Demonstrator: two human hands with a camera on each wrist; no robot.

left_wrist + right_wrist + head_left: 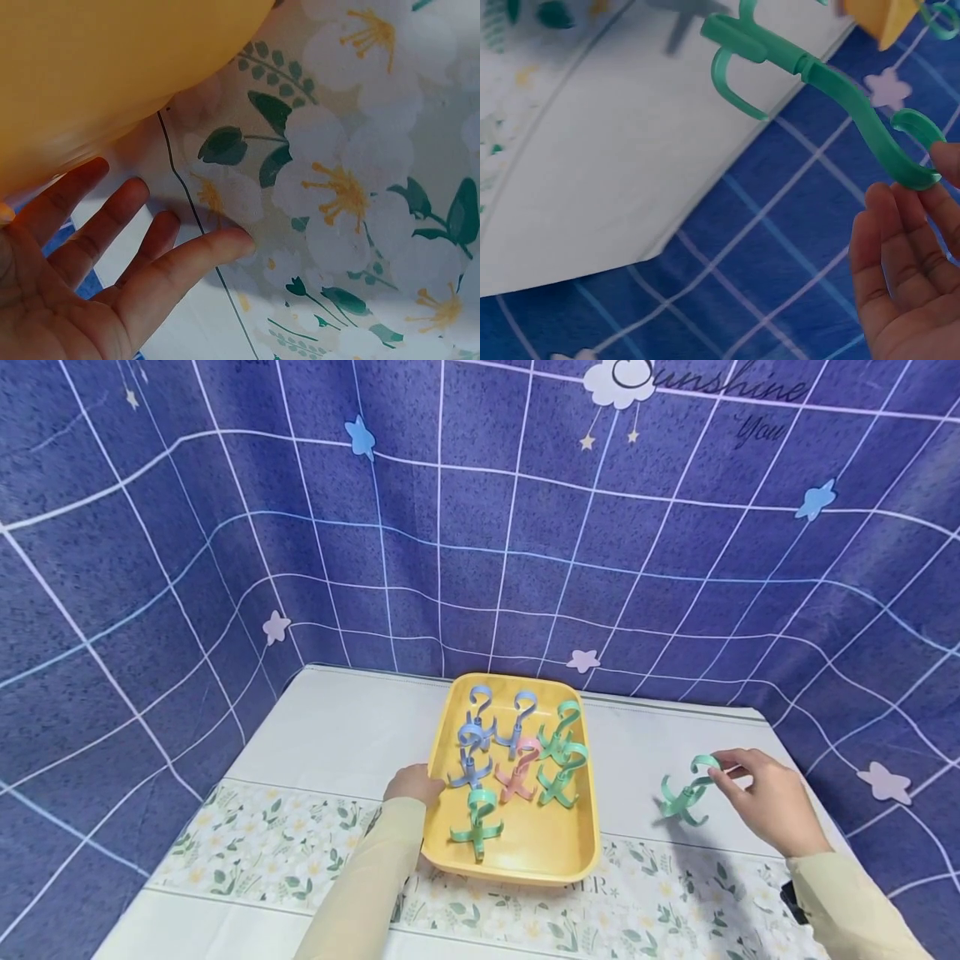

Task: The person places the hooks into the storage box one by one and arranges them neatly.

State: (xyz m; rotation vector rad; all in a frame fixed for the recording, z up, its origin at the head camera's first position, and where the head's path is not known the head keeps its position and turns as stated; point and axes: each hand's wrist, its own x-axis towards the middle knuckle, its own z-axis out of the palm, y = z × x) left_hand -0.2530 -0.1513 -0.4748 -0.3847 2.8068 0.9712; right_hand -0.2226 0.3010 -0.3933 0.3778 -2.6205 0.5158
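My right hand (772,797) pinches the curved top of a green multi-pronged hook (684,800) between thumb and fingertips, to the right of the yellow tray. In the right wrist view the green hook (862,112) hangs out from the fingertips, its prongs pointing away from the hand. At the tray's left wall is my left hand (415,783); in the left wrist view its fingers (90,244) are loosely extended beside the tray's outer side. The yellow tray (525,864) holds three blue hooks (471,768), a pink hook (519,772) and three green hooks (477,827).
A table with a white and floral cover (300,852) lies under the tray. A blue grid-patterned curtain (480,527) with stars stands behind the table and along both sides. A small dark object (793,902) shows beside the right sleeve.
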